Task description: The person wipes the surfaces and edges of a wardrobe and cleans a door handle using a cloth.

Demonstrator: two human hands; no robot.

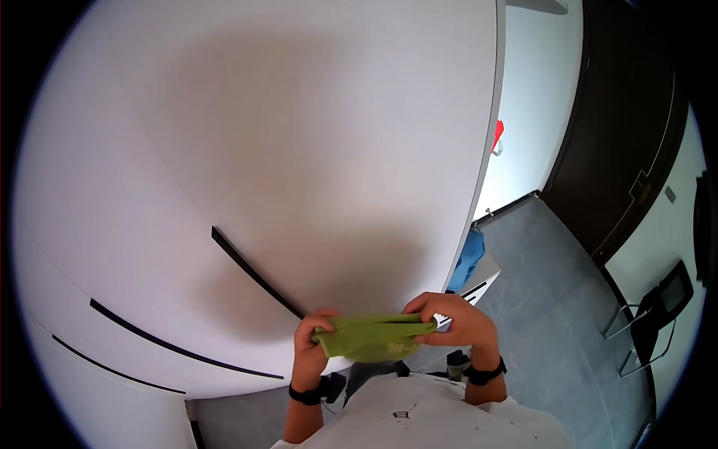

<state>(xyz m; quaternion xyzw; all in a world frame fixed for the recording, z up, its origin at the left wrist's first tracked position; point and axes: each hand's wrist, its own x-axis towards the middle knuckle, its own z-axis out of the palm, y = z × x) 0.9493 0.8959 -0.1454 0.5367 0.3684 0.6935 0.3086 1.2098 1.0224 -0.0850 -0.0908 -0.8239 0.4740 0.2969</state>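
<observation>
A green cloth (pixel 370 340) is stretched between my two hands in front of my body, low in the head view. My left hand (pixel 314 334) grips its left end with the fingers bent round the edge. At the right end, my right hand (pixel 447 318) pinches the cloth between thumb and fingers. A small white piece (pixel 443 323) shows beside the right fingers; what it is I cannot make out. Dark bands circle both wrists.
A large white cabinet front (pixel 359 150) with long black handles (pixel 254 269) stands close ahead. Right of it are a blue item (pixel 469 258) on a white unit, a dark door (pixel 617 127), a black chair (pixel 658 314) and grey floor (pixel 546 299).
</observation>
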